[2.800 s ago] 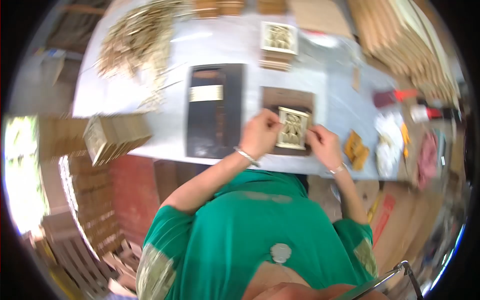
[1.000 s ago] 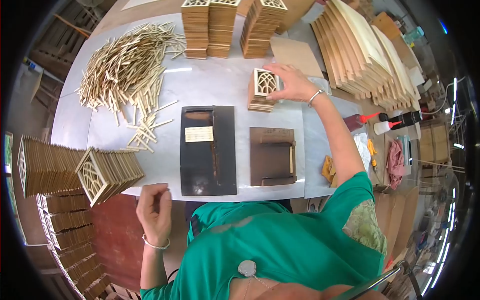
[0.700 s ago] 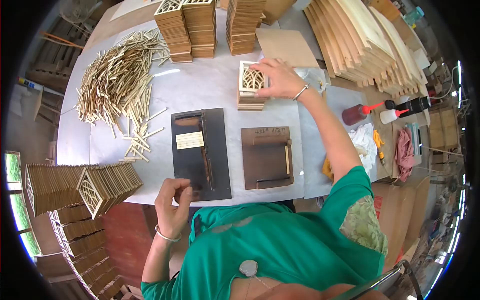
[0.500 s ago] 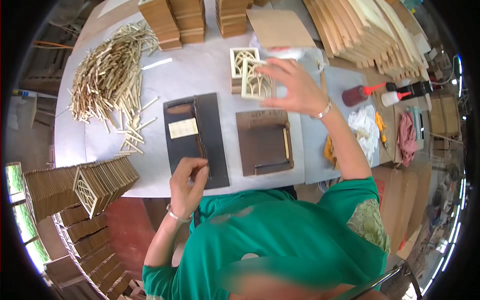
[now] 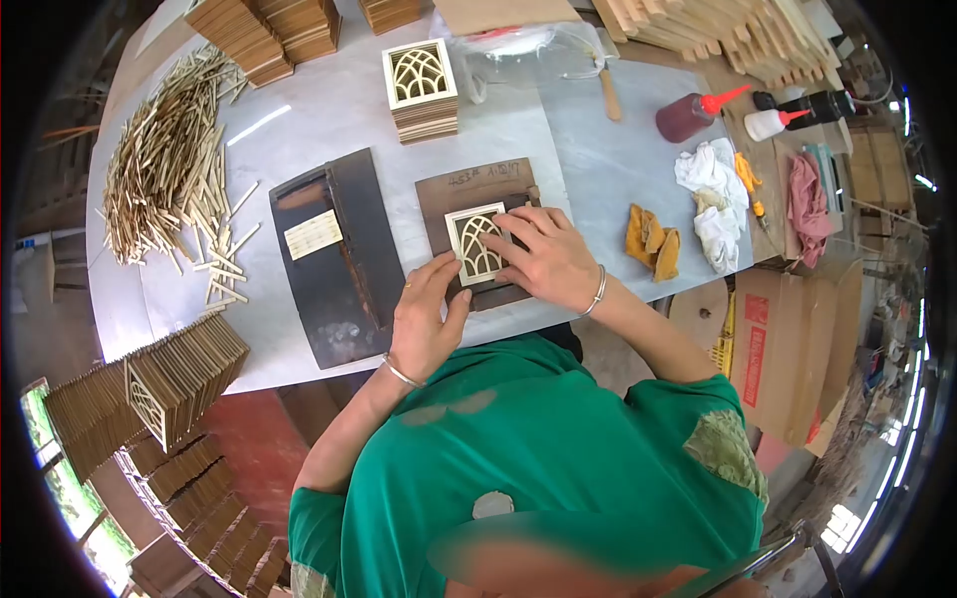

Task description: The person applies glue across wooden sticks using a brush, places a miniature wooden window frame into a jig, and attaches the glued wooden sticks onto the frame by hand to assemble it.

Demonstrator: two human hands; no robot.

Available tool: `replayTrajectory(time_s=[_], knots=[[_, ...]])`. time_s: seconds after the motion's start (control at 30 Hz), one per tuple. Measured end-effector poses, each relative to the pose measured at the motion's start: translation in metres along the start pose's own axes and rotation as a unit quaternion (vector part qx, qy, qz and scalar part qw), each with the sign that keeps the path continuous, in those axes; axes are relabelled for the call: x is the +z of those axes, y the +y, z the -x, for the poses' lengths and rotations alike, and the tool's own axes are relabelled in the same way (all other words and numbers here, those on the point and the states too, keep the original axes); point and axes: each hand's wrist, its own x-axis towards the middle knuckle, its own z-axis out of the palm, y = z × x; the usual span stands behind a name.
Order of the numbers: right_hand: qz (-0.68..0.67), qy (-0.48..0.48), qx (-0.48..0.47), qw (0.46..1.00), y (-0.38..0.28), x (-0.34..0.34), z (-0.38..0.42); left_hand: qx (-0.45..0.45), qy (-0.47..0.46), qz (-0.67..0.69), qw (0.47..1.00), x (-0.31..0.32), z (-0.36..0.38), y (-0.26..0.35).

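A small pale wooden lattice panel [image 5: 469, 239] with curved tracery lies over the brown wooden jig board [image 5: 439, 196], which has handwriting along its top edge. My right hand [image 5: 543, 257] is on the panel's right side, fingers curled over its frame. At the panel's lower left corner, the fingertips of my left hand [image 5: 427, 314] press the frame, thumb lower down. Left of the jig is a dark board [image 5: 334, 299] with a raised strip and a pale printed label [image 5: 313, 235]. Beyond stands a stack of similar lattice panels [image 5: 424, 90].
A heap of thin wooden sticks [image 5: 164, 159] covers the table's left. Stacked lattice panels [image 5: 189, 369] stand at the near left edge. To the right are a red glue bottle [image 5: 686, 118], a white bottle [image 5: 766, 124], white cloth [image 5: 713, 199] and a mustard cloth [image 5: 653, 242].
My right hand has brought the lattice panel from the stack down onto the jig board. My left hand has moved right, from the dark board to the panel. The view has shifted.
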Motion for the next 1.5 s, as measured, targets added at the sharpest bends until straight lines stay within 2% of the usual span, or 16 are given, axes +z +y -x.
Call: replayTrajectory(time_s=[0.43, 0.53, 0.67, 0.73, 0.77, 0.83, 0.87, 0.9, 1.0, 1.17, 1.3, 1.5], knots=[[-0.02, 0.013, 0.035, 0.999, 0.02, -0.01, 0.015, 0.033, -0.007, -0.056, 0.998, 0.017, -0.019, 0.024], [-0.056, -0.011, 0.056, 0.997, 0.021, -0.02, 0.008, 0.042, 0.013, -0.051, 0.998, 0.016, -0.022, 0.018], [-0.083, 0.031, 0.066, 0.994, 0.012, -0.021, -0.028, 0.025, 0.0, 0.009, 1.0, 0.005, -0.029, 0.006], [-0.105, 0.065, 0.055, 0.991, 0.002, -0.017, -0.055, 0.032, 0.02, 0.044, 0.998, -0.007, -0.029, 0.003], [-0.113, 0.07, 0.052, 0.99, -0.005, -0.01, -0.069, 0.069, 0.061, 0.011, 0.996, -0.016, -0.027, -0.004], [-0.127, 0.083, 0.043, 0.988, -0.016, 0.008, -0.097, 0.031, 0.119, -0.044, 0.991, -0.043, -0.015, -0.02], [-0.136, 0.052, 0.057, 0.988, -0.023, 0.016, -0.11, 0.064, 0.142, -0.109, 0.982, -0.062, -0.013, -0.032], [-0.144, 0.022, 0.072, 0.987, -0.029, 0.023, -0.122, 0.043, 0.17, -0.127, 0.976, -0.077, -0.008, -0.043], [-0.147, -0.031, 0.089, 0.985, -0.045, 0.045, -0.156, 0.062, 0.226, -0.221, 0.947, -0.115, 0.002, -0.083], [-0.099, -0.108, 0.112, 0.983, -0.051, 0.075, -0.183, 0.099, 0.201, -0.242, 0.944, -0.136, 0.0, -0.121], [-0.07, -0.165, 0.141, 0.974, -0.056, 0.07, -0.193, 0.148, 0.191, -0.248, 0.938, -0.137, -0.009, -0.125], [-0.071, -0.198, 0.154, 0.965, -0.056, 0.067, -0.198, 0.16, 0.15, -0.279, 0.935, -0.141, -0.014, -0.133]])
